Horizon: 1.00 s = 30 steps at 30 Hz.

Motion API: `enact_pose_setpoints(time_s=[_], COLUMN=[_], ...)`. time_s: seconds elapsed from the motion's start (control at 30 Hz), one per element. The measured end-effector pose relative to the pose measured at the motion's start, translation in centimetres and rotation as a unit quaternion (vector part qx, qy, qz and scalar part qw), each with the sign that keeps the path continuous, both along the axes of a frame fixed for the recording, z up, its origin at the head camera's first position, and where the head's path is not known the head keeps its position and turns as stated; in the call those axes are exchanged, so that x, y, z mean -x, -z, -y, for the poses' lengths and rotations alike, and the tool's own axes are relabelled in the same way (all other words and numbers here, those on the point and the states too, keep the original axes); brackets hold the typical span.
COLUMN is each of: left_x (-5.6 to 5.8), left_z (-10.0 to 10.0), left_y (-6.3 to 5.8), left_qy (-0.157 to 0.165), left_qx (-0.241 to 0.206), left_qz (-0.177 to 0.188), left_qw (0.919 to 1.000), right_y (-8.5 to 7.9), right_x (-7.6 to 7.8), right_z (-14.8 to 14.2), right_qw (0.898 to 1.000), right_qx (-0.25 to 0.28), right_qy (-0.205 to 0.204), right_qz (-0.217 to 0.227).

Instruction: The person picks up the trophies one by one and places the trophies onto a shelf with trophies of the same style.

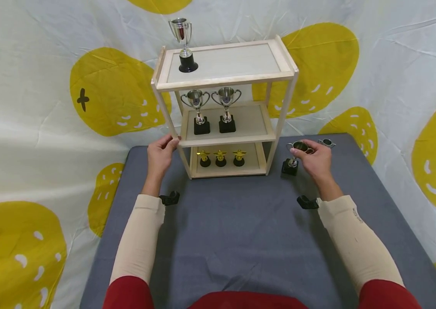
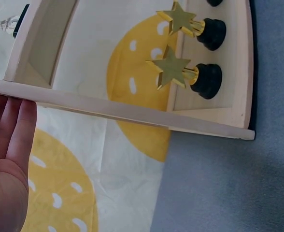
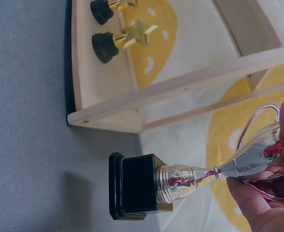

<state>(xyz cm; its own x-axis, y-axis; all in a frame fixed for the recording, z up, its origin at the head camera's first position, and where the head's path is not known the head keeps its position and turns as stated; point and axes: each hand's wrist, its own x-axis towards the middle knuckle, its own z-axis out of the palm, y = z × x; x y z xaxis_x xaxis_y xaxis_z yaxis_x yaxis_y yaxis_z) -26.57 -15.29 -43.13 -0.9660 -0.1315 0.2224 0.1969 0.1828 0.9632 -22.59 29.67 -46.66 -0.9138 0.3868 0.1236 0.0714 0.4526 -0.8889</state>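
Note:
My left hand (image 1: 159, 158) grips the left front post of a pale wooden three-tier shelf (image 1: 225, 80), level with the middle tier; in the left wrist view its fingers (image 2: 21, 130) reach behind that post. To the right of the shelf, my right hand (image 1: 318, 162) pinches a silver two-handled trophy cup (image 3: 180, 180) by its bowl. The cup is tilted, its black square base (image 3: 142, 186) over the grey tabletop. Two similar silver trophies (image 1: 226, 109) stand on the middle tier. Three gold star trophies (image 1: 220, 159) line the bottom tier.
A taller silver trophy (image 1: 187, 53) stands at the left of the top tier. Another silver cup (image 1: 326, 142) shows behind my right hand. The shelf stands at the back of a grey-covered table (image 1: 225, 231), before a white cloth with yellow fruit shapes (image 1: 109, 90).

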Motion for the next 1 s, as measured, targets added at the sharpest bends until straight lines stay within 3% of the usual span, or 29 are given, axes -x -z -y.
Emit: enact_pose_setpoints(time_s=[0.27,0.63,1.0], left_x=[-1.1,0.1,-0.3], left_z=[-0.4,0.0,0.3], left_y=[-1.5,-0.2,-0.3], left_qy=[0.013,0.0,0.026], left_qx=[-0.011,0.0,-0.009], left_qz=[0.011,0.003,0.015], left_qw=[0.9998,1.0,0.9995], right_y=[-0.9,-2.0,-3.3], right_x=[-1.2,-2.0,-3.4], right_z=[0.7,1.4,2.1], right_qw=[1.0,0.999,0.998], right_qx=[0.012,0.011,0.019], right_qy=[-0.014,-0.035,-0.06], right_qz=[0.006,-0.021,-0.015])
